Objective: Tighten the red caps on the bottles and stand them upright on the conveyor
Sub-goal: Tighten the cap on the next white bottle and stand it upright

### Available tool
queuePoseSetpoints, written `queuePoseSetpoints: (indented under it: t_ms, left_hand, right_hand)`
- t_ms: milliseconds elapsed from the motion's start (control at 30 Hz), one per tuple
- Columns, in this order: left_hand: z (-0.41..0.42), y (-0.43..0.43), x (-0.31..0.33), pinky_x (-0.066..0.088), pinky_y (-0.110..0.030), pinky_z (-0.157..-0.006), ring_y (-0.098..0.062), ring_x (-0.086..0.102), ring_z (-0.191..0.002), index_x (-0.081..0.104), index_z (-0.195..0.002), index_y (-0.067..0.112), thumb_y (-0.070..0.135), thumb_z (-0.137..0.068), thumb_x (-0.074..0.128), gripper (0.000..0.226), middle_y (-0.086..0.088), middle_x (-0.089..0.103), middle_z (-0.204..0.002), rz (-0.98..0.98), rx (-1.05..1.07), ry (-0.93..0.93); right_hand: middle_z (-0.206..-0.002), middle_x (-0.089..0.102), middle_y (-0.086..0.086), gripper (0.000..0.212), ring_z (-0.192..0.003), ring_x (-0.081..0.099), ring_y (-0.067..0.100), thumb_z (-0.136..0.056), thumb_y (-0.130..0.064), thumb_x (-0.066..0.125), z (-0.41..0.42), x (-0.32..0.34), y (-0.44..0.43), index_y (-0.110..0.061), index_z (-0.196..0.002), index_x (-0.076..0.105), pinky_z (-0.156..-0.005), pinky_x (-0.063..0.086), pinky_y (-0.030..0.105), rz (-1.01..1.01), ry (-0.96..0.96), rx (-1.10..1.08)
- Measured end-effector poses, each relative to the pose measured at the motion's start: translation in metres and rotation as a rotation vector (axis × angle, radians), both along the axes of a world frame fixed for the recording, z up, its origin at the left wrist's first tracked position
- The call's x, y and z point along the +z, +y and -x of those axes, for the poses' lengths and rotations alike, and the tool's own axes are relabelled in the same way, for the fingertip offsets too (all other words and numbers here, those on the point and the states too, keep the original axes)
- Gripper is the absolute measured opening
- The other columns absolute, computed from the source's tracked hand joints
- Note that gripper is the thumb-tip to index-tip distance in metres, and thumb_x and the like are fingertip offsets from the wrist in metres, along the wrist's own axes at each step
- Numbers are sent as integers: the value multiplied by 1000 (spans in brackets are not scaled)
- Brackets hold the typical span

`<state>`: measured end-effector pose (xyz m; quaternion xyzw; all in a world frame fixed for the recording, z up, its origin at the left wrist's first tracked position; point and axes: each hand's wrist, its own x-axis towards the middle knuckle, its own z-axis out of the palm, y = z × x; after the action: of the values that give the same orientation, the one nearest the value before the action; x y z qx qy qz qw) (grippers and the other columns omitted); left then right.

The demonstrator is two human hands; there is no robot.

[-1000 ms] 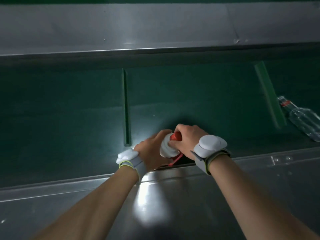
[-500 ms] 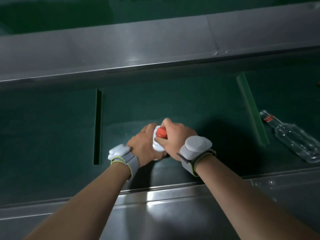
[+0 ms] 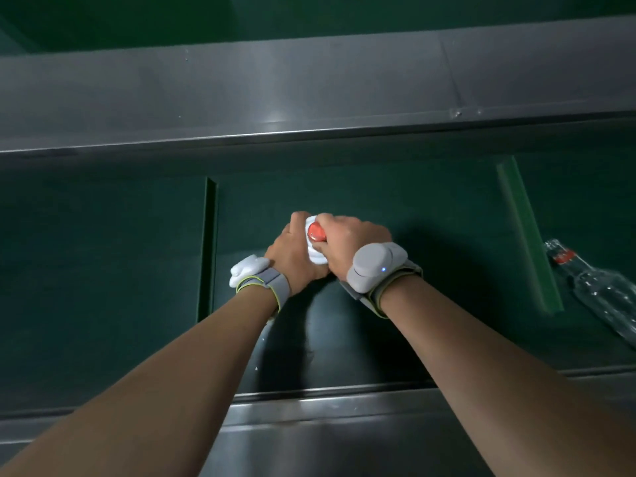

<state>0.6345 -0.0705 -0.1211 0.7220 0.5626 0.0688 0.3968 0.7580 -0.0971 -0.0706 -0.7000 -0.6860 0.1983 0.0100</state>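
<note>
A clear bottle (image 3: 315, 254) with a red cap (image 3: 315, 232) stands upright on the dark green conveyor belt (image 3: 413, 235), seen from above between my hands. My left hand (image 3: 292, 256) wraps the bottle's body from the left. My right hand (image 3: 347, 242) grips the red cap from the right. Most of the bottle is hidden by my fingers. A second clear bottle (image 3: 605, 297) with a red band at its neck lies on its side on the belt at the far right.
Green cleats cross the belt: one (image 3: 206, 249) left of my hands, one (image 3: 530, 235) between my hands and the lying bottle. A steel rail (image 3: 309, 98) runs along the far side and another steel rail (image 3: 344, 418) along the near side.
Both hands carried the bottle from the near steel edge out onto the belt and stood it up. The lying bottle and the cleats have shifted in view.
</note>
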Motion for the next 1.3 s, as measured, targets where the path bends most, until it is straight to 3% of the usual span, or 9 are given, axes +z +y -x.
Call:
queuePoseSetpoints:
  t_ms: [133,300,467,600,700,833,1000,1133,1300]
  left_hand:
    - [6,4,-5,38,-30,-68,-21,51,-76,32,-113,27,38,-61,74,69,4,50,-97,-3,3,-6]
    - [4,1,-5,36,-30,-63,-21,50,-70,28,-106,36,40,-60,72,63,7,49,-93,-3,6,21]
    - [4,0,3,39,-31,-64,-24,55,-72,30,-112,33,47,-62,72,66,5,55,-87,26,17,134]
    - [20,-7,7,42,-34,-66,-31,59,-77,37,-119,27,51,-69,71,65,-2,64,-91,7,27,246]
    - [38,-21,3,50,-39,-79,-36,62,-101,36,-129,29,52,-75,67,65,-9,65,-116,-5,-7,320]
    - [51,-52,3,45,-37,-89,-31,54,-117,33,-139,29,57,-73,67,79,-9,55,-132,13,-40,300]
    - [63,-100,2,46,-35,-91,-30,55,-117,33,-140,31,49,-80,62,69,-7,56,-131,29,-63,372]
    - [70,-133,0,45,-31,-90,-28,57,-115,41,-138,31,43,-85,60,58,-7,59,-129,77,-79,419]
    - [48,-171,-1,45,-36,-97,-28,57,-116,44,-137,28,38,-85,63,56,-6,60,-128,102,-92,289]
  right_hand:
    - [-101,65,1,30,-69,48,22,-89,-33,54,3,-8,4,-20,-115,49,-55,30,29,-49,6,-18]
    - [-100,66,3,31,-69,47,22,-92,-36,49,-2,-10,-2,-20,-118,48,-58,34,30,-43,38,-17]
    - [-97,65,4,33,-71,51,24,-90,-37,51,2,-6,4,-20,-118,48,-58,36,32,30,-2,-35]
    - [-110,63,7,46,-81,55,28,-82,-32,59,-12,-6,-3,-21,-125,43,-67,44,35,191,29,-78]
    - [-131,54,10,77,-109,56,33,-82,-47,61,-35,-10,-29,-22,-144,22,-86,48,42,300,45,-100]
    - [-140,43,8,100,-123,46,31,-72,-64,62,-65,-10,-74,-28,-148,8,-92,46,47,304,61,-94]
    - [-147,34,3,98,-132,32,28,-73,-65,63,-92,-15,-132,-28,-148,12,-98,40,43,257,75,-60]
    - [-154,24,6,96,-138,24,28,-76,-62,62,-117,-25,-178,-28,-150,10,-108,31,40,339,65,-82]
    - [-156,19,8,93,-140,21,30,-80,-60,60,-156,-23,-247,-27,-150,8,-108,30,43,431,23,-195]
